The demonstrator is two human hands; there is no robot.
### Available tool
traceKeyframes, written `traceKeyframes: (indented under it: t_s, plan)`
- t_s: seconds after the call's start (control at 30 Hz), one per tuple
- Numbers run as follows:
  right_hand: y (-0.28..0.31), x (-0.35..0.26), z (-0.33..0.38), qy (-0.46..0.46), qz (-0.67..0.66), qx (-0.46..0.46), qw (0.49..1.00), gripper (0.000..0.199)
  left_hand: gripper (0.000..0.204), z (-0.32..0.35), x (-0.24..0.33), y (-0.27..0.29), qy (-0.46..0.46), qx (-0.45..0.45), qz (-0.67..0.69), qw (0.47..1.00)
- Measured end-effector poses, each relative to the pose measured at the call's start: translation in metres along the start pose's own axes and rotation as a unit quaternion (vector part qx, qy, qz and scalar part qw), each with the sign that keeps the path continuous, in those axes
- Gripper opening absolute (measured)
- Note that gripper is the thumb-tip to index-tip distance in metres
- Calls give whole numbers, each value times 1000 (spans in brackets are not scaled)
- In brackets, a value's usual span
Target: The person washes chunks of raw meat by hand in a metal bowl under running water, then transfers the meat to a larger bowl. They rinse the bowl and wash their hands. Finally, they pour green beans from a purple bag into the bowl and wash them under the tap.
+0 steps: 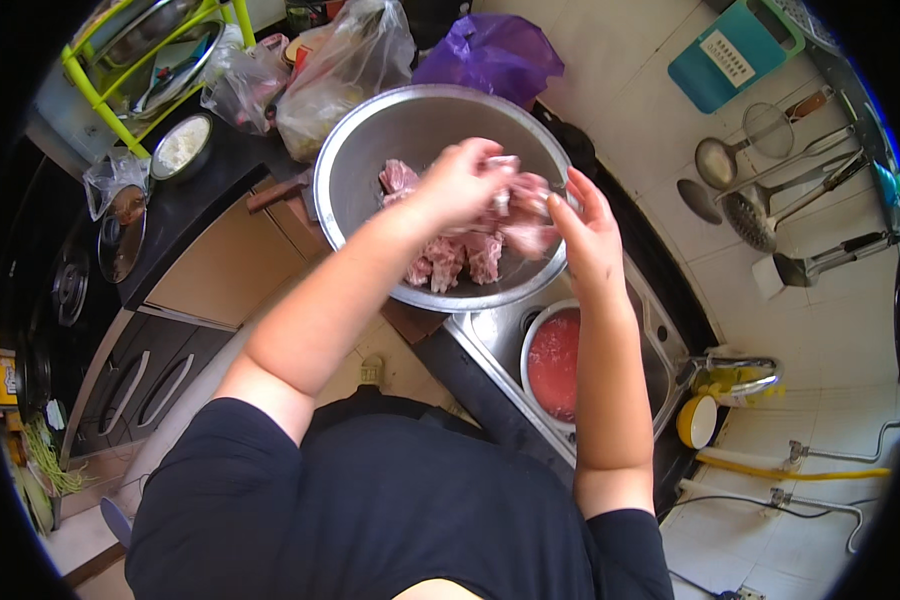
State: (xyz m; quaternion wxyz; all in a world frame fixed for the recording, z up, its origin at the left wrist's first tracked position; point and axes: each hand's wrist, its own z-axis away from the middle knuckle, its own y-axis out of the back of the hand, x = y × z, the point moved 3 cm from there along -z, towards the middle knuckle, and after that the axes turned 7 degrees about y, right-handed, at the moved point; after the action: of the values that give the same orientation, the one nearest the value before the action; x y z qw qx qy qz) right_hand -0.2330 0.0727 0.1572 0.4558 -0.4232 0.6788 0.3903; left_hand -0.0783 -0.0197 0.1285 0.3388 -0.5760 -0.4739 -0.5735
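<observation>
White wall tiles (610, 85) are filling the right of my view, and a row of metal kitchen utensils (770, 190) is hanging there beside a teal board (718, 58). Across on the left, a lime-green rack (98, 95) is standing above the dark counter (195, 235), and a small bowl (198, 169) of something white is sitting near its foot.

Now to the middle, where I'm watching the big metal bowl (332, 210)! Raw meat (467, 258) is lying in it in pink chunks, and more of it is showing as a blur between the two hands, above the bowl's right half. The left hand (460, 182) is reaching in over the bowl, fingers curling around a piece of that blurred meat. The right hand (592, 232) is hanging over the right rim with its fingers bent toward the same meat; I'm seeing them right up against it, but I can't tell whether they are gripping.

Behind the bowl, a purple bag (490, 60) and a clear plastic bag (345, 85) are crowding in close. A brown handle (277, 192) is jutting out on its left. Below right, a round container (526, 362) of red liquid (560, 365) is resting in the sink (488, 330), and a faucet (750, 372) is curving nearby.
</observation>
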Motion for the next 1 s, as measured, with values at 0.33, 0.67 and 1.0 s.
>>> traceKeyframes:
  t_s: [0.33, 0.67, 1.0]
  plan:
    - [111, 75, 61, -81, -83, 155, 981, 15, 15, 59, -5, 44, -127, 22, -114, 985]
    - [289, 311, 311, -433, 410, 295, 747, 51, 24, 95, 35, -52, -261, -66, -241, 932]
    - [248, 247, 285, -366, 47, 339, 865, 15, 18, 121, 49, -96, -394, -160, -204, 882]
